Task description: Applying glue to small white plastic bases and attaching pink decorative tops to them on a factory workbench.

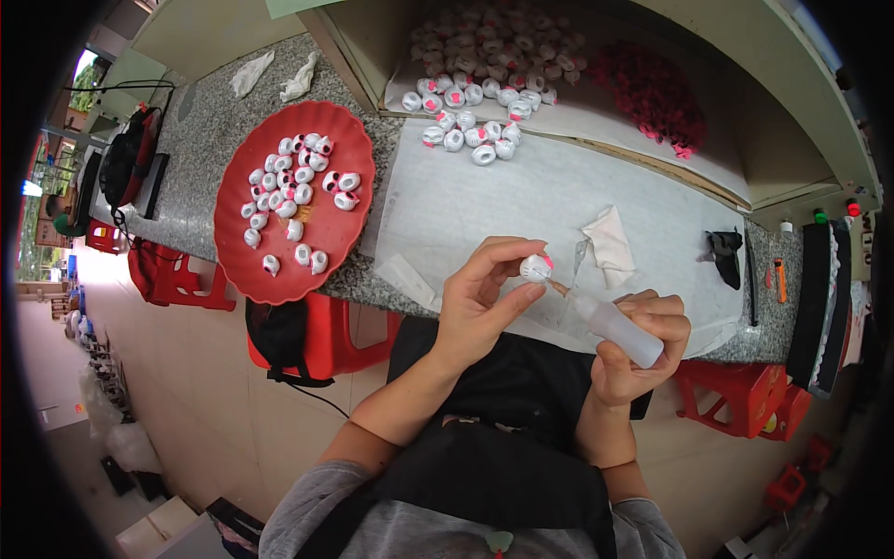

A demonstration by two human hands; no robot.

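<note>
Head view: left hand (480,303), fingers clamped on small white round piece with pink trim (535,268), bench front edge, centre. Right hand (643,349) at 4 o'clock, fingers wrapped round clear squeeze bottle (619,331), nozzle touching piece. Red round plastic tray (233,233) at 10 o'clock: roughly two dozen finished-looking pieces. Loose white pile (470,126) at 12 o'clock looks undone; judged under halfway.

grey short sleeves, bare forearms, a black apron over the lap

No labels, signs or screens can be made out. A pale cardboard box (154,531) is seen on the floor at the lower left edge, partly cut off.
</note>
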